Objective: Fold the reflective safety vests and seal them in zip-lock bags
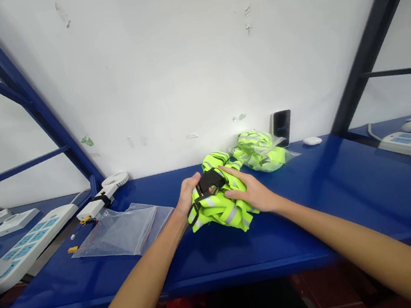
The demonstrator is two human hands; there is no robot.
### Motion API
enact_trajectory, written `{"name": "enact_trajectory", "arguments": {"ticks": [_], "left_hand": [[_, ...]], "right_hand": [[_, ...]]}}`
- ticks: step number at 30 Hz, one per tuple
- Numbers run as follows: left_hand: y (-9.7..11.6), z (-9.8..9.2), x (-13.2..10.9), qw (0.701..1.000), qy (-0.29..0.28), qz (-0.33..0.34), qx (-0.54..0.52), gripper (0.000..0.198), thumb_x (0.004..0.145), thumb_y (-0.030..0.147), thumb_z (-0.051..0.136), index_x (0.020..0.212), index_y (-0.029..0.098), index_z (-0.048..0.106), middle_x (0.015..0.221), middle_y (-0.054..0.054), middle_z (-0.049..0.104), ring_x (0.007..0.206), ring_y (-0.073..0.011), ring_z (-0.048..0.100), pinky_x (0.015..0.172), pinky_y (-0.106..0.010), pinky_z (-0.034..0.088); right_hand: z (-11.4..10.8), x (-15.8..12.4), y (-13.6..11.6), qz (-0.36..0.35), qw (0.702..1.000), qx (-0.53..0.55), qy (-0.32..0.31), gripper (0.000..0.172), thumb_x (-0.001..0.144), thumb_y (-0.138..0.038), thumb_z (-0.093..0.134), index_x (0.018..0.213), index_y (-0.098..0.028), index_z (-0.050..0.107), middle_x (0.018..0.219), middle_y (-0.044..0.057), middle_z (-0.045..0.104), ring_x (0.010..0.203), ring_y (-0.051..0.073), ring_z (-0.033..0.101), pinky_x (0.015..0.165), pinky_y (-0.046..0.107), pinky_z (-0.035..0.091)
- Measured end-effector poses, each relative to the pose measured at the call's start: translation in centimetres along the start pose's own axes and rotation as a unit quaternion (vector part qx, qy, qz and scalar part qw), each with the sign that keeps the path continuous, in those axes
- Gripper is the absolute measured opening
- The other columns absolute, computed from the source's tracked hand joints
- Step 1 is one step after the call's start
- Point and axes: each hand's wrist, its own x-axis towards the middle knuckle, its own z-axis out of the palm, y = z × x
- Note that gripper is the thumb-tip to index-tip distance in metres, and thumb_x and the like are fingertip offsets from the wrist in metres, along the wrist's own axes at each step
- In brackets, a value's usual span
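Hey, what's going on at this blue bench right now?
A person is handling a folded neon reflective vest on the blue bench. The left hand grips the bundle's left edge beside a black buckle, while the right hand lies flat on top of it. A clear plastic bag lies flat to the left, and another vest in a bag sits behind, near the wall.

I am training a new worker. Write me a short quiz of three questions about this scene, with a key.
1. True or false: the right hand rests on the reflective vest.
2. What lies left of the left hand? A) clear plastic bags B) scissors C) a cup
3. Fill in: the black buckle sits on ___ of the vest.
Key: 1 true; 2 A; 3 top.
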Motion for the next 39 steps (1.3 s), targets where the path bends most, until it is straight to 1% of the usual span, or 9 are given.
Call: {"name": "enact_trajectory", "arguments": {"ticks": [3, 9, 14, 18, 23, 27, 31, 34, 39], "left_hand": [[0.5, -0.2, -0.5, 0.993, -0.115, -0.031, 0.006, 0.036, 0.064, 0.046, 0.075, 0.073, 0.012, 0.067, 0.065, -0.005, 0.068, 0.053, -0.015, 0.061, 0.052, -0.025, 0.048], [1.8, 0.5, -1.5, 0.949, -0.263, -0.169, 0.039, 0.038, 0.067, 0.039, 0.072, 0.092, 0.011, 0.067, 0.069, -0.005, 0.068, 0.051, -0.0148, 0.06, 0.046, -0.024, 0.047], [5.3, 3.2, -2.6, 0.852, -0.431, -0.133, 0.265, 0.022, 0.075, 0.036, 0.069, 0.078, 0.014, 0.069, 0.066, -0.001, 0.063, 0.061, -0.0125, 0.056, 0.061, -0.024, 0.047], [9.3, 4.6, -3.8, 0.784, -0.516, -0.075, 0.336, 0.019, 0.076, 0.035, 0.071, 0.078, 0.015, 0.071, 0.076, -0.003, 0.067, 0.073, -0.0157, 0.058, 0.071, -0.026, 0.049], [12.6, 3.1, -2.9, 0.9, -0.345, 0.039, 0.265, 0.027, 0.077, 0.03, 0.071, 0.098, 0.013, 0.07, 0.095, -0.008, 0.07, 0.088, -0.0194, 0.064, 0.08, -0.028, 0.048], [13.9, 2.2, -0.8, 0.953, -0.217, 0.071, 0.2, 0.043, 0.072, 0.028, 0.074, 0.11, 0.012, 0.064, 0.096, -0.009, 0.07, 0.084, -0.0187, 0.065, 0.076, -0.028, 0.049], [15.7, 3.1, 0.2, 0.946, -0.131, 0.047, 0.294, 0.038, 0.07, 0.019, 0.07, 0.107, 0.017, 0.061, 0.082, -0.003, 0.069, 0.069, -0.0139, 0.063, 0.067, -0.025, 0.046], [16.6, 5.0, 0.4, 0.91, -0.083, 0.045, 0.405, 0.024, 0.069, 0.015, 0.065, 0.093, 0.017, 0.063, 0.07, -0.001, 0.066, 0.06, -0.0126, 0.057, 0.058, -0.023, 0.04], [15.6, 7.3, 0.6, 0.924, -0.04, 0.053, 0.376, 0.011, 0.075, 0.019, 0.063, 0.085, 0.017, 0.058, 0.059, 0.002, 0.056, 0.049, -0.0095, 0.048, 0.049, -0.021, 0.032]], "right_hand": [[-0.5, 0.5, 0.8, 0.045, 0.995, 0.077, 0.054, 0.052, 0.083, -0.047, 0.062, 0.127, -0.02, 0.059, 0.099, 0.006, 0.07, 0.096, 0.027, 0.064, 0.086, 0.038, 0.049], [-2.0, 1.0, 0.8, 0.022, 0.914, 0.093, 0.394, 0.036, 0.08, -0.055, 0.056, 0.071, -0.021, 0.058, 0.068, -0.001, 0.056, 0.068, 0.018, 0.055, 0.063, 0.029, 0.046], [-5.5, -0.4, -2.7, -0.116, 0.95, -0.103, 0.271, 0.028, 0.086, -0.047, 0.055, 0.082, -0.021, 0.063, 0.078, 0.002, 0.062, 0.075, 0.019, 0.059, 0.069, 0.03, 0.046], [-8.7, -0.8, -5.0, -0.162, 0.903, -0.279, 0.285, 0.029, 0.086, -0.04, 0.058, 0.108, -0.022, 0.062, 0.074, 0.0, 0.061, 0.056, 0.015, 0.052, 0.058, 0.028, 0.042], [-11.5, 0.6, -5.7, -0.145, 0.866, -0.412, 0.244, 0.035, 0.092, -0.039, 0.048, 0.121, -0.023, 0.058, 0.086, 0.005, 0.067, 0.065, 0.018, 0.059, 0.067, 0.031, 0.046], [-13.0, 1.7, -7.4, -0.093, 0.908, -0.352, 0.206, 0.048, 0.086, -0.046, 0.057, 0.128, -0.022, 0.055, 0.122, 0.013, 0.061, 0.095, 0.026, 0.064, 0.079, 0.04, 0.052], [-12.4, 2.3, -11.9, -0.114, 0.939, -0.204, 0.253, 0.054, 0.088, -0.05, 0.054, 0.137, -0.028, 0.045, 0.139, 0.011, 0.05, 0.118, 0.032, 0.055, 0.092, 0.051, 0.049], [-9.4, 2.9, -15.0, -0.151, 0.953, -0.178, 0.196, 0.075, 0.084, -0.058, 0.057, 0.148, -0.035, 0.026, 0.152, 0.008, 0.035, 0.136, 0.038, 0.036, 0.103, 0.06, 0.038], [-3.2, 4.3, -14.7, -0.123, 0.953, -0.228, 0.157, 0.112, 0.07, -0.062, 0.07, 0.153, -0.035, 0.0, 0.161, 0.007, 0.007, 0.146, 0.04, 0.006, 0.112, 0.066, 0.016]]}}
